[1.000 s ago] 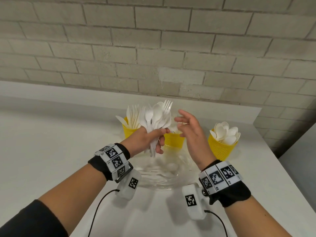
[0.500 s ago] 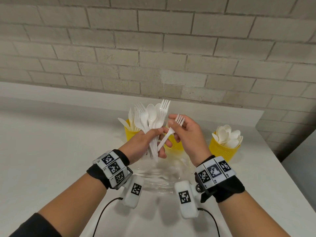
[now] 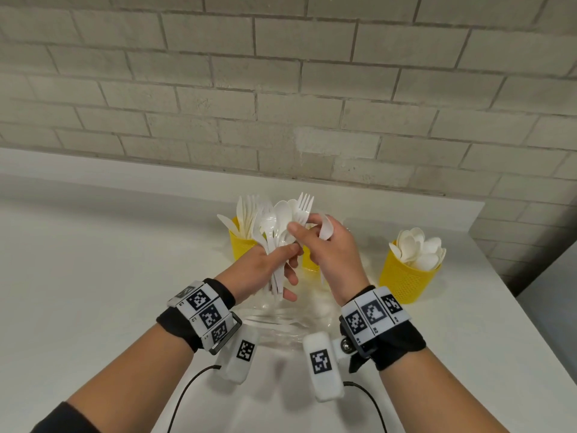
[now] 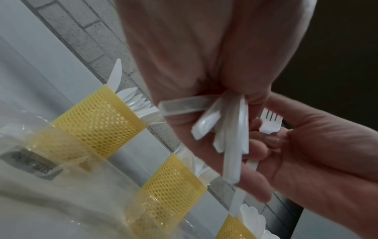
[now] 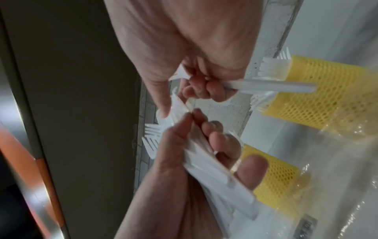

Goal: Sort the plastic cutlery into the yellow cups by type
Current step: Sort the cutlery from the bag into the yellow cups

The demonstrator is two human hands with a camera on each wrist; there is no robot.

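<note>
My left hand point(image 3: 265, 270) grips a white plastic cutlery bundle point(image 3: 278, 226); my right hand point(image 3: 327, 254) curls around one white fork point(image 4: 270, 121), hiding the middle yellow mesh cup point(image 3: 309, 260)

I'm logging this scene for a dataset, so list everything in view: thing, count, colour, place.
yellow cups: three, yellow mesh, in a row at the table's back.
cutlery bundle: mixed forks and spoons, white, held upright.
single fork: one, white, in the right hand.
plastic bag: one, clear, in front of the cups.
table: white.
wall: pale brick, behind.
left hand: grips the bundle.
right hand: holds the fork; forefinger and thumb at the bundle.
</note>
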